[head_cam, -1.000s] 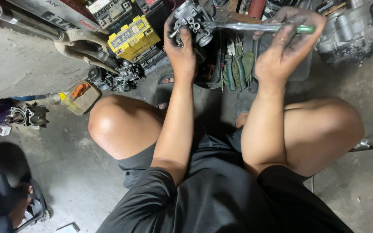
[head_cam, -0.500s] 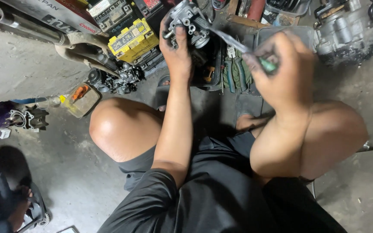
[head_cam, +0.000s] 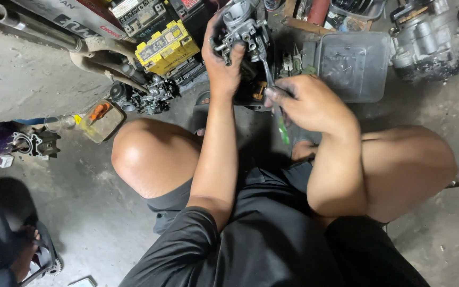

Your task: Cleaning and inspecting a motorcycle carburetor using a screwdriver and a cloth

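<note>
From the head camera, the left hand [head_cam: 224, 66] is clamped around a grey metal carburetor [head_cam: 240, 26], held up above the concrete floor [head_cam: 27, 90]. The right hand [head_cam: 306, 103] is closed on a green-handled screwdriver [head_cam: 273, 87] (its tip meets the carburetor's underside). A yellow battery [head_cam: 166, 47] sits to the left, a grey plastic tray [head_cam: 354, 66] to the right

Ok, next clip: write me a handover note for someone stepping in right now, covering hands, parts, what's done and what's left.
Left hand: gripping the metal carburetor, held up off the floor.
Right hand: fingers closed on a green-handled screwdriver, shaft angled up with its tip at the carburetor body.
Nearby: grey plastic tray to the right, yellow battery to the left, engine part at the far right.
Done: cannot tell from this view.
Left: the screw work on the carburetor looks unfinished.
</note>
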